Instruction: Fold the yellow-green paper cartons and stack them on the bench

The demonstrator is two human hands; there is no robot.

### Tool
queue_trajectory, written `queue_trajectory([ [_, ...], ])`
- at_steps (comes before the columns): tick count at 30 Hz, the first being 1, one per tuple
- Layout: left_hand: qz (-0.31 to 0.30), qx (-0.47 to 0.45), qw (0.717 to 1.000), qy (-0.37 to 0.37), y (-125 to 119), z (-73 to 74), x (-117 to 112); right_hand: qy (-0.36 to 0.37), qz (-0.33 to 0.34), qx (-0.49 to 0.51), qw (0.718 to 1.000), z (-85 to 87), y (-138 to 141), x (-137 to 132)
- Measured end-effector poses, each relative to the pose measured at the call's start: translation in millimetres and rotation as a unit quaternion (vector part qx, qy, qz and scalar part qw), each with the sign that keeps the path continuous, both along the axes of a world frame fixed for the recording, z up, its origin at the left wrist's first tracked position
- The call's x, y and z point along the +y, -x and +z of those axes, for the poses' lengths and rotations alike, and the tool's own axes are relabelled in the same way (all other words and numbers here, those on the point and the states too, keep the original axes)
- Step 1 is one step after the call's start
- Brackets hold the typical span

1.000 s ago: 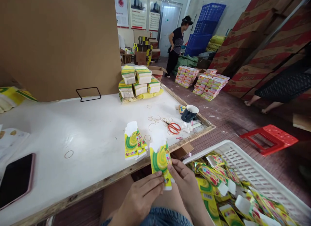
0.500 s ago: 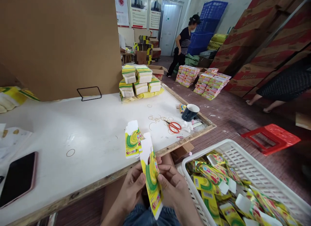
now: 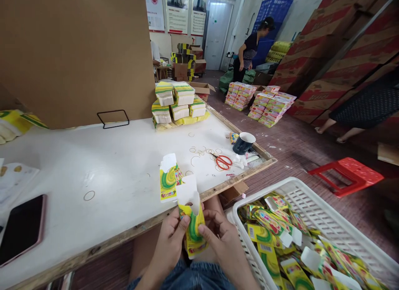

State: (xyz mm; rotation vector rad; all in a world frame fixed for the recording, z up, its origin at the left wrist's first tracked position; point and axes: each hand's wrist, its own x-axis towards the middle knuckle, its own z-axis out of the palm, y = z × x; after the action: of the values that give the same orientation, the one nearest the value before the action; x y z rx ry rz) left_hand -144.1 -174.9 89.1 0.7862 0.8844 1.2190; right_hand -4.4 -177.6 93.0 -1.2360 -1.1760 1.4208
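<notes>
Between both hands, just past the table's front edge and above my lap, is a yellow and green printed carton [image 3: 195,227] with its white top flap raised. My left hand [image 3: 173,232] grips its left side, thumb on the front face. On the right side my right hand [image 3: 221,238] holds it with thumb and fingers. The carton's top looks partly opened out. Behind it on the table lie more flat yellow cartons [image 3: 168,180], partly overlapped by the held one.
A white plastic basket [image 3: 293,184] full of cartons stands at my right. On the white table [image 3: 118,165] are red-handled scissors [image 3: 222,161], a dark mug [image 3: 244,143], rubber bands, a phone [image 3: 23,229] and stacked carton bundles [image 3: 177,103]. A red stool [image 3: 349,175] and two people are beyond.
The held carton has gone from flat and narrow to wider, its top opening out. Both hands stay on it. The person in the background has moved right and bends over the stacked boxes.
</notes>
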Motion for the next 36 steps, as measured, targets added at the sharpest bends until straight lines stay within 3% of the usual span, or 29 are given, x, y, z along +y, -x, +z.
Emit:
queue_trajectory([
  [10, 0.002, 0.093, 0.995, 0.024, -2, -1.9, -3, -0.042, -0.055, -0.03, 0.997, -8.1, -5, 10],
  [16, -0.046, 0.102, 0.994, -0.013, 11, 1.6, -9, -0.135, 0.0, -0.034, 0.99, 3.0, -17, 11],
  [21, -0.137, 0.026, 0.99, 0.002, 16, 5.3, -10, -0.111, 0.102, -0.069, 0.986, 11.6, -32, 15],
  [24, -0.164, 0.008, 0.986, 0.034, 12, 7.1, -11, -0.125, 0.126, -0.113, 0.978, 15.5, -34, 17],
  [31, -0.16, -0.002, 0.986, 0.038, 10, 9.8, -12, -0.166, 0.03, -0.1, 0.981, 11.3, -28, 20],
  [36, -0.134, 0.05, 0.99, -0.008, 12, 2.0, -9, -0.19, 0.072, -0.094, 0.975, 11.0, -35, 21],
])
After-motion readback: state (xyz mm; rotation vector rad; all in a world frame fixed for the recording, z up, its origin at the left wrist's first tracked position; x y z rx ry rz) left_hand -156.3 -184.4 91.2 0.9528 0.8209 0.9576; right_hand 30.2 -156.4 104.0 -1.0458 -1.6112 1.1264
